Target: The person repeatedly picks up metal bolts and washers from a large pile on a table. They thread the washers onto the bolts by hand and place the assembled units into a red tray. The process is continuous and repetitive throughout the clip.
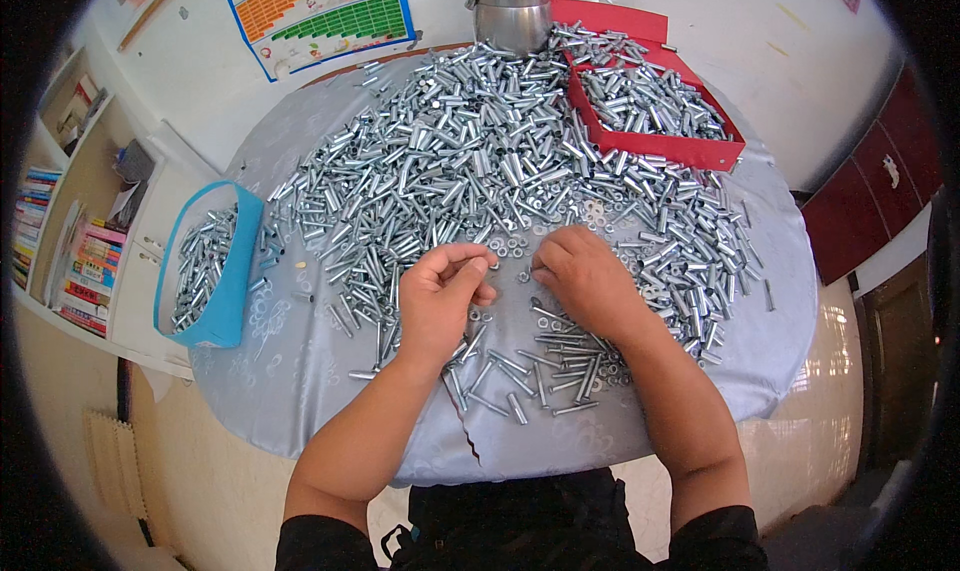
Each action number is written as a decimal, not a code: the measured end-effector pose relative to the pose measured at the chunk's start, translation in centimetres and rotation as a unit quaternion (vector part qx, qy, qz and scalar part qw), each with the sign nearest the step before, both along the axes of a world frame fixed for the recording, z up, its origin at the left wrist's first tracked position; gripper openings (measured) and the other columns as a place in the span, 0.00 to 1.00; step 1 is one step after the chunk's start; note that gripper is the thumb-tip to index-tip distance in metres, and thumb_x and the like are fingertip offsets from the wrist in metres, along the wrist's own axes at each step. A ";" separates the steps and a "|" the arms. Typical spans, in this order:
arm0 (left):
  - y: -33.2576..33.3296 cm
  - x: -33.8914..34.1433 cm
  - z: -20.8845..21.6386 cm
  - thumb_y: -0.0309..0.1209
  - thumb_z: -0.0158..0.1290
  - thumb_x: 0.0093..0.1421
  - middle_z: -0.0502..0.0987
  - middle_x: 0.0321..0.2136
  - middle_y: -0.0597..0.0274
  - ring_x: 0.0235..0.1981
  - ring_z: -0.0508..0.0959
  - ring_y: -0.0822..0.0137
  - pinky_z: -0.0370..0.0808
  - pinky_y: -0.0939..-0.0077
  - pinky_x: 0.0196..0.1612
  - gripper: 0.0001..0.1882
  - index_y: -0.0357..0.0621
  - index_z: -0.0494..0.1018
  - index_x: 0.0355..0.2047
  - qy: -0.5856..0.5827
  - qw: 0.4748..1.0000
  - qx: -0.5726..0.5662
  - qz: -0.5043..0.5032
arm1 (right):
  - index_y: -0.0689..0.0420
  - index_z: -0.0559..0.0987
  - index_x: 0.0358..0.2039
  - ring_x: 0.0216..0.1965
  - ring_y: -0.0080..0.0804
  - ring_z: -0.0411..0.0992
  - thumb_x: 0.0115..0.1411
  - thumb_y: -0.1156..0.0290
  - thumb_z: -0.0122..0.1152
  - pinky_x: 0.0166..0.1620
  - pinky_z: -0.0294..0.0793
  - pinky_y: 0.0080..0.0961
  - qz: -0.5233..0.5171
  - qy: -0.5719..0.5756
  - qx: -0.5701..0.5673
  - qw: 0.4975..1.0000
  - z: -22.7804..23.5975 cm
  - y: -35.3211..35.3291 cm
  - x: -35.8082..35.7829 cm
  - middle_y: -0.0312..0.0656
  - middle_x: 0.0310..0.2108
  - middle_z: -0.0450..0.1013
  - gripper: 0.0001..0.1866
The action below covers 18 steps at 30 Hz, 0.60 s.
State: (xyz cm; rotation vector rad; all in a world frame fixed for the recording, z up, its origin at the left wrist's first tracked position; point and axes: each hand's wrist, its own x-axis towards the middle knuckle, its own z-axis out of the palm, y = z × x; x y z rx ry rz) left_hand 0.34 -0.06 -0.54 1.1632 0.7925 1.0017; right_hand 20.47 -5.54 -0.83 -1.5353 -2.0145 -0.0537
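Observation:
My left hand (440, 296) is closed, thumb pressed against the curled fingers. A small shiny bit shows at its fingertips, too small to name surely. To its right, my right hand (585, 279) has its fingers curled down at the loose nuts and washers (512, 243); its fingertips and anything in them are hidden. Both hands are just above the table, close together but apart. Between and below them lie loose bolts (515, 363) and a short metal sleeve (517, 408). A large pile of silvery sleeve anchors (430, 161) spreads beyond the hands.
A red box (660, 151) full of the same metal parts stands at the far right, beside a steel pot (513, 16). On the left is a blue bin (225, 306) with more parts. A grey-silver tablecloth (300, 401) covers the round table. Shelves of books (95, 261) stand farther left.

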 end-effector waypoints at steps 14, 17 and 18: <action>-0.3 0.2 0.1 0.24 0.57 0.59 0.80 0.31 0.59 0.24 0.77 0.74 0.75 0.81 0.29 0.12 0.34 0.76 0.44 0.026 0.998 0.008 -0.063 | 0.57 0.70 0.40 0.35 0.54 0.74 0.60 0.71 0.57 0.38 0.73 0.42 0.016 0.202 -0.114 0.973 1.8 -1.4 -1.9 0.50 0.35 0.73 0.10; -0.3 0.2 0.2 0.24 0.57 0.59 0.80 0.31 0.59 0.24 0.77 0.74 0.75 0.81 0.28 0.12 0.35 0.76 0.44 0.027 0.998 0.009 -0.061 | 0.57 0.74 0.39 0.36 0.50 0.74 0.56 0.74 0.59 0.39 0.74 0.39 0.044 0.191 -0.072 0.978 1.6 -1.2 -1.4 0.48 0.35 0.73 0.10; -0.3 0.1 0.1 0.24 0.57 0.59 0.80 0.30 0.60 0.24 0.77 0.74 0.76 0.81 0.28 0.12 0.35 0.76 0.44 0.028 0.998 0.010 -0.062 | 0.57 0.76 0.39 0.36 0.49 0.74 0.56 0.75 0.59 0.38 0.74 0.38 0.045 0.192 -0.062 0.978 1.6 -1.2 -1.4 0.47 0.35 0.73 0.10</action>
